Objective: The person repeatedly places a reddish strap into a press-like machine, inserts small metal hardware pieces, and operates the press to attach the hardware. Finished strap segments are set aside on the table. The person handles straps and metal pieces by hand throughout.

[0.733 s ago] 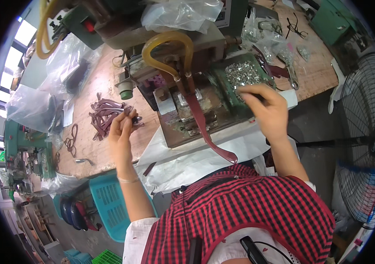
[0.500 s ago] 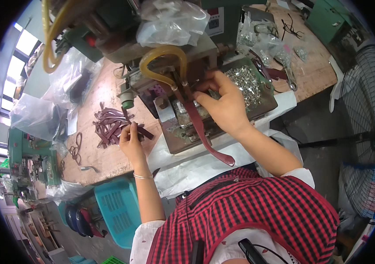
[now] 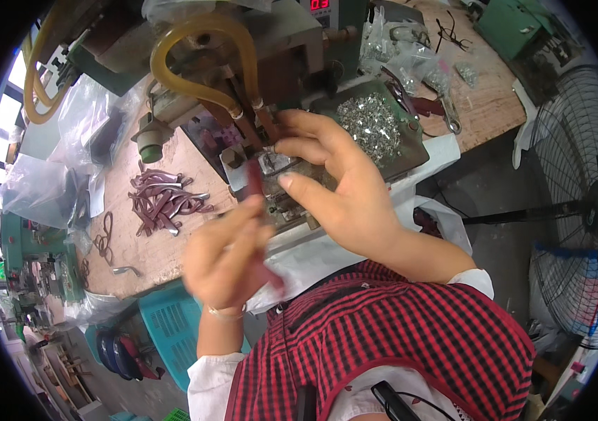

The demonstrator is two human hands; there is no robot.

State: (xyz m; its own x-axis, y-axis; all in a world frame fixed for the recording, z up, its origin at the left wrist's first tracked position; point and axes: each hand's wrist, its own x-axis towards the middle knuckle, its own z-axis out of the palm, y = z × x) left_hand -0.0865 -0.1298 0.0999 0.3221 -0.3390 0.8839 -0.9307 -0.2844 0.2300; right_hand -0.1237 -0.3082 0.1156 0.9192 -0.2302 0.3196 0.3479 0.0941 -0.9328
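My left hand (image 3: 225, 259), blurred by motion, is closed around a dark-red strap (image 3: 254, 181). The strap's upper end reaches up toward the machine's clamp, and its lower part shows below my fingers. Beside the clamp is my right hand (image 3: 341, 179), its thumb and fingers apart, with nothing visible in its grip. The fingertips are close to the machine's metal arms (image 3: 253, 126), which have a looped yellow tube (image 3: 204, 24) attached. Just below them a small metal block (image 3: 274, 161) sits on the machine bed. Whether my fingertips touch the machine is hard to make out.
A pile of dark-red straps (image 3: 162, 200) lies on the wooden table to the left. Small shiny metal pieces (image 3: 372, 126) fill a tray to the right. A green knob (image 3: 149, 152) juts out at left. Further right stands a large fan (image 3: 579, 203); a turquoise basket (image 3: 165, 316) is below.
My left hand has moved right from the strap pile to the machine front. The strap that hung from the clamp no longer hangs there. My right hand's fingers have spread. The view has shifted.
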